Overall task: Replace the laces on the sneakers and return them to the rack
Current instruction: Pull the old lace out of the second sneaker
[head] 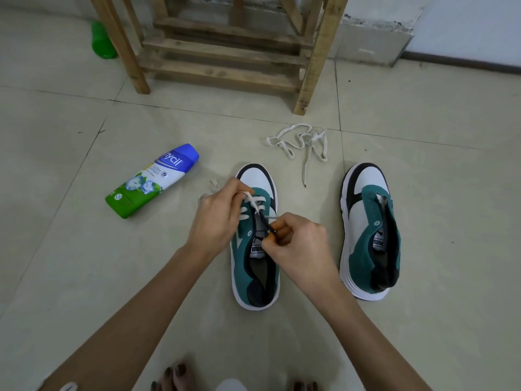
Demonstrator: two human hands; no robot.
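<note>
Two teal, white and black sneakers stand on the tiled floor with their toes pointing away from me. The left sneaker (255, 266) carries a white lace through its lower eyelets. My left hand (215, 218) pinches that lace at the shoe's left side, and a loose lace end (210, 189) trails out beyond the hand. My right hand (298, 241) pinches the other lace end beside the dark tongue edge. The right sneaker (369, 230) has no lace in it. A second white lace (303, 145) lies loose on the floor beyond the shoes.
A wooden rack (225, 49) with slatted lower shelves stands behind the shoes. A blue and green powder bottle (153, 180) lies on its side to the left. A green bottle (103, 40) sits by the rack's left leg. My toes (174, 376) show at the bottom edge.
</note>
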